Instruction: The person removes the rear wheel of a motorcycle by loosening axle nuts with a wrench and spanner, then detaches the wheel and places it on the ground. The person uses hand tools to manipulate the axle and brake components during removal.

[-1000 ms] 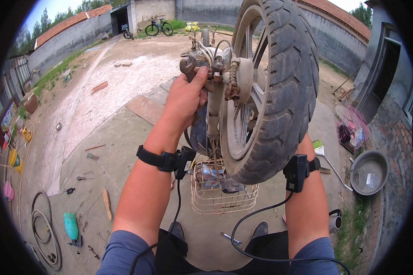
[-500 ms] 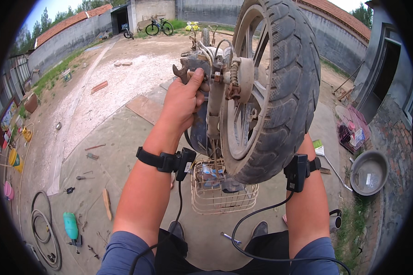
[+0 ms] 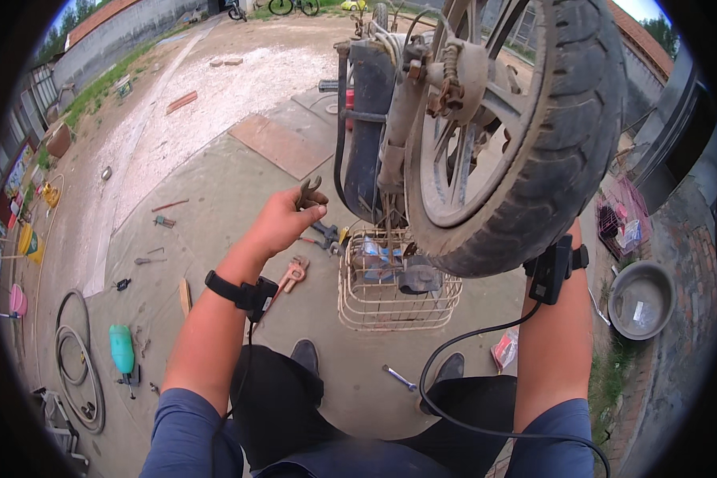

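My left hand is closed around an open-end wrench, whose jaw sticks up past the thumb. It is held out to the left of the fork, apart from it. An upturned two-wheeler stands before me, with its wheel and black treaded tyre raised in the air. Beside the wheel's hub sits a rusty spring and nut. My right forearm reaches behind the tyre, which hides the right hand. Under the wheel, a wire basket rests on the ground.
A red pipe wrench lies left of the basket, and another wrench lies between my feet. Further left are a green bottle-shaped tool and a coiled hose. A grey basin stands at the right.
My left hand has drawn back from beside the fork, down and left, still with the wrench. The view has tilted downward, and the wheel appears further right.
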A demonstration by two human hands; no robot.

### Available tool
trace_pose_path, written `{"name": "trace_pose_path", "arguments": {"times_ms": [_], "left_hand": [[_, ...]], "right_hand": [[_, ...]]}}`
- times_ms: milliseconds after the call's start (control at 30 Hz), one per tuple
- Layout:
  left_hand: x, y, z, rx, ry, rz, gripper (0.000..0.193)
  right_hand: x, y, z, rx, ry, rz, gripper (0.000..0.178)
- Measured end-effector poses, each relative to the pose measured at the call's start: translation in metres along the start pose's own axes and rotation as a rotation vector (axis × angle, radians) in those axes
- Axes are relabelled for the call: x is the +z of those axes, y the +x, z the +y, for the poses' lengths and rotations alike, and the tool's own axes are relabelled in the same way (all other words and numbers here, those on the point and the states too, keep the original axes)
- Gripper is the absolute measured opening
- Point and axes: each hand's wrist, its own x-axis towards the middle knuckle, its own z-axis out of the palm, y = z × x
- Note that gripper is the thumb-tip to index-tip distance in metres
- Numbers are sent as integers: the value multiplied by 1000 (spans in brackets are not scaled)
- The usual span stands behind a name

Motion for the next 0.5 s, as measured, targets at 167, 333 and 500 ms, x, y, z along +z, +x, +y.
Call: {"name": "trace_pose_path", "arguments": {"times_ms": [167, 333, 500], "left_hand": [[-18, -40, -40, -196, 281, -140, 26], [-23, -52, -56, -287, 360, -333, 28], [-24, -57, -59, -274, 466, -330, 30]], "right_hand": [[10, -14, 1, -9, 73, -135, 37], [21, -23, -12, -23, 122, -243, 43], [26, -22, -12, -37, 188, -329, 48]]}}
